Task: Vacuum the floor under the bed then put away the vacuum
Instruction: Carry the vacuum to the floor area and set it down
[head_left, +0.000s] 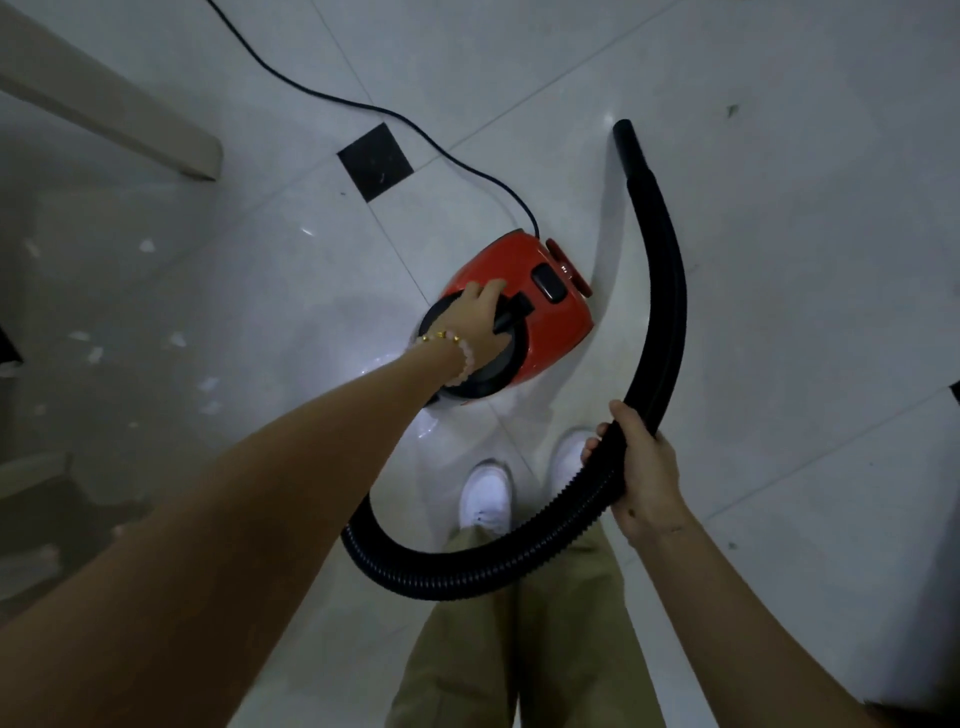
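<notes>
A small red canister vacuum (558, 332) with a black front stands on the white tiled floor just ahead of my feet. My left hand (475, 317) is closed over the black handle on its top. A black ribbed hose (670, 291) curves from below my left arm, round to the right and up to a smooth black nozzle end (626, 143). My right hand (641, 470) grips the hose partway along. The hose's join to the vacuum is hidden behind my left arm.
The black power cord (332, 98) runs from the vacuum's rear to the top left. A beige bed frame edge (119, 119) crosses the upper left. Several white paper scraps (179, 340) lie on the floor at left. My white shoes (485, 493) stand under the hose.
</notes>
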